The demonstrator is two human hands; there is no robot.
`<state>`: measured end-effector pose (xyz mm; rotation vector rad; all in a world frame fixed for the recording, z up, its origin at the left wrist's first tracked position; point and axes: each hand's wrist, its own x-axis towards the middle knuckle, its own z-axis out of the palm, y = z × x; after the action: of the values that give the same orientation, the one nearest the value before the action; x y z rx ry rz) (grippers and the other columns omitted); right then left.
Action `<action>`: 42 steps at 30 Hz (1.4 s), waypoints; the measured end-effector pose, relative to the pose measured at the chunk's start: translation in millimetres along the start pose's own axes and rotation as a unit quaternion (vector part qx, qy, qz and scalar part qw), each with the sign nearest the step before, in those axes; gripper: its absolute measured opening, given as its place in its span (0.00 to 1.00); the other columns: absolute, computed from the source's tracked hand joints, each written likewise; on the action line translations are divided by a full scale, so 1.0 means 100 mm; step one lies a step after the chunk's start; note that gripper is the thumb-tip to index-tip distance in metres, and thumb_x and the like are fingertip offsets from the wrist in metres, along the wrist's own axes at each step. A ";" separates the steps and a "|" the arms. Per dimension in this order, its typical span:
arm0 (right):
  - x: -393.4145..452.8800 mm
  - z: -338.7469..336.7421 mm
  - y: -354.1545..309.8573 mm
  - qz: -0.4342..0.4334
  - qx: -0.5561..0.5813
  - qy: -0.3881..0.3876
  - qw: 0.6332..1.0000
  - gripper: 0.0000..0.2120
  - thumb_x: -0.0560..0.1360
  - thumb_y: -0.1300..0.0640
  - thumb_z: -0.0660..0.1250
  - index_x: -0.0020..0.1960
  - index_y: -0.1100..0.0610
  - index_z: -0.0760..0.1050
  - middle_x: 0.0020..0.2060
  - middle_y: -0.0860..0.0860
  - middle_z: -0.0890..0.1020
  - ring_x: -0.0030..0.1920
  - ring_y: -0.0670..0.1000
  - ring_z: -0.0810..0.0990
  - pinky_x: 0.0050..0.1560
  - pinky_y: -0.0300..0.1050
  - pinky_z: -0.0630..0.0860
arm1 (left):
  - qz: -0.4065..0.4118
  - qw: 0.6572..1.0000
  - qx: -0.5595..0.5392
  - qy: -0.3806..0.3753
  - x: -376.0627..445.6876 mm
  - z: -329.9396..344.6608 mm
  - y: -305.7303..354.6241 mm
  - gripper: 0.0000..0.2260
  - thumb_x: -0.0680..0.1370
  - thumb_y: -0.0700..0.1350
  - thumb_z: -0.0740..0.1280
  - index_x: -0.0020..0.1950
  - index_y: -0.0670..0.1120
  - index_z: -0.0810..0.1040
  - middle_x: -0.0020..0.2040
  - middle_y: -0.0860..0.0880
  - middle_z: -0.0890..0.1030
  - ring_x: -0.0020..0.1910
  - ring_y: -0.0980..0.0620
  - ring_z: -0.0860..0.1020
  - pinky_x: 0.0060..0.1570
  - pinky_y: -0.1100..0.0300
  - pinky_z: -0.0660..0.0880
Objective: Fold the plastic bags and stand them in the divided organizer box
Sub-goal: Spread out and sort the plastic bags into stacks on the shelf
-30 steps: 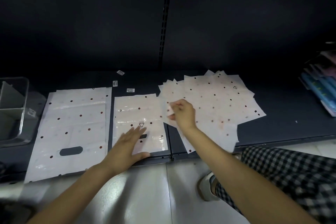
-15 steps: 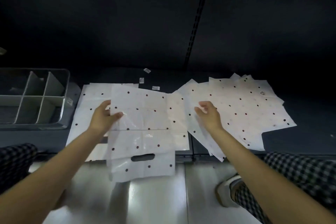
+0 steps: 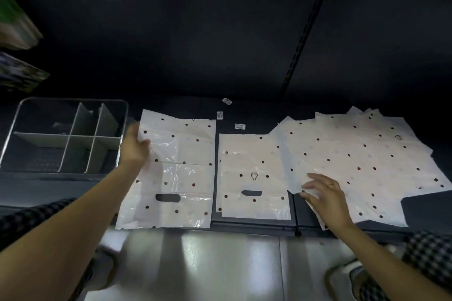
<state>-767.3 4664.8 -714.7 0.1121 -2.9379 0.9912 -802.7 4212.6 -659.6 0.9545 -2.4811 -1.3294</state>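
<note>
Your left hand holds the upper left edge of a dotted plastic bag, with the thumb over the sheet; this bag lies flat on the dark shelf, its handle hole toward you. Your right hand rests with fingers spread and straight on the near corner of the fanned pile of bags at the right. Between them a smaller dotted bag lies flat, with a triangle mark printed on it. The divided organizer box stands at the left end of the shelf, just beside your left hand; no bag is seen in its compartments.
</note>
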 end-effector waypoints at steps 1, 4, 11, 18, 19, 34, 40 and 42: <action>0.01 0.00 -0.01 0.003 -0.002 0.008 1.000 0.06 0.68 0.62 0.75 0.41 0.54 0.81 0.57 0.53 0.80 0.59 0.54 0.72 0.55 0.44 0.69 | 0.012 1.000 0.012 -0.001 0.02 0.01 0.01 0.23 0.78 0.33 0.60 0.72 0.45 0.63 0.68 0.43 0.72 0.65 0.41 0.71 0.59 0.53 0.67; 0.03 0.00 -0.04 0.043 0.006 0.028 0.999 0.03 0.71 0.63 0.72 0.41 0.57 0.80 0.53 0.54 0.81 0.55 0.53 0.70 0.51 0.39 0.65 | 0.040 0.996 0.074 0.010 -0.04 0.06 0.01 0.28 0.78 0.35 0.63 0.76 0.45 0.56 0.72 0.40 0.64 0.71 0.40 0.63 0.68 0.48 0.62; 0.15 -0.04 -0.58 0.065 0.032 0.122 0.990 0.07 0.79 0.57 0.62 0.43 0.58 0.71 0.40 0.52 0.74 0.45 0.54 0.72 0.39 0.43 0.63 | 0.109 0.976 0.008 -0.187 -0.80 0.52 0.41 0.16 0.78 0.42 0.65 0.67 0.44 0.72 0.64 0.44 0.74 0.63 0.45 0.72 0.59 0.59 0.68; 0.00 0.20 -1.43 -0.088 0.081 -0.016 0.993 0.07 0.76 0.54 0.66 0.44 0.58 0.77 0.44 0.48 0.76 0.49 0.47 0.70 0.47 0.40 0.67 | -0.074 0.876 -0.231 -0.418 -1.50 0.87 0.89 0.11 0.76 0.58 0.64 0.56 0.58 0.71 0.58 0.52 0.78 0.55 0.55 0.77 0.47 0.60 0.75; -0.03 0.24 -1.45 -0.114 0.079 -0.047 0.989 0.07 0.77 0.53 0.65 0.47 0.57 0.78 0.48 0.48 0.77 0.52 0.47 0.70 0.52 0.39 0.68 | -0.065 0.899 -0.229 -0.367 -1.48 0.87 0.90 0.09 0.79 0.51 0.64 0.58 0.55 0.71 0.58 0.48 0.79 0.52 0.53 0.78 0.43 0.59 0.75; 0.23 -0.52 0.48 0.244 -0.132 0.015 0.960 0.27 0.77 0.47 0.64 0.72 0.57 0.65 0.73 0.55 0.64 0.73 0.56 0.58 0.66 0.52 0.65 | 0.003 0.993 0.114 -0.037 -0.25 0.04 -0.13 0.28 0.78 0.33 0.60 0.75 0.47 0.58 0.66 0.35 0.71 0.58 0.29 0.72 0.57 0.40 0.70; 0.28 -0.45 0.39 0.207 -0.099 0.118 0.966 0.09 0.77 0.57 0.66 0.51 0.61 0.81 0.51 0.57 0.82 0.55 0.60 0.73 0.45 0.47 0.70 | 0.051 0.974 0.218 -0.044 -0.21 0.00 -0.20 0.28 0.77 0.38 0.64 0.75 0.45 0.57 0.71 0.35 0.63 0.66 0.32 0.65 0.62 0.37 0.66; 0.31 -0.44 0.34 0.237 -0.047 0.132 0.961 0.07 0.75 0.58 0.68 0.47 0.61 0.81 0.46 0.58 0.82 0.55 0.58 0.73 0.42 0.44 0.68 | 0.132 0.956 0.252 -0.074 -0.34 0.09 -0.17 0.28 0.77 0.38 0.65 0.75 0.44 0.59 0.74 0.38 0.59 0.72 0.36 0.58 0.68 0.39 0.59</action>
<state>-800.9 4717.1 -698.4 -0.7002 -2.8019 0.8185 -772.5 4232.7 -673.5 0.5794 -3.0070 -0.7191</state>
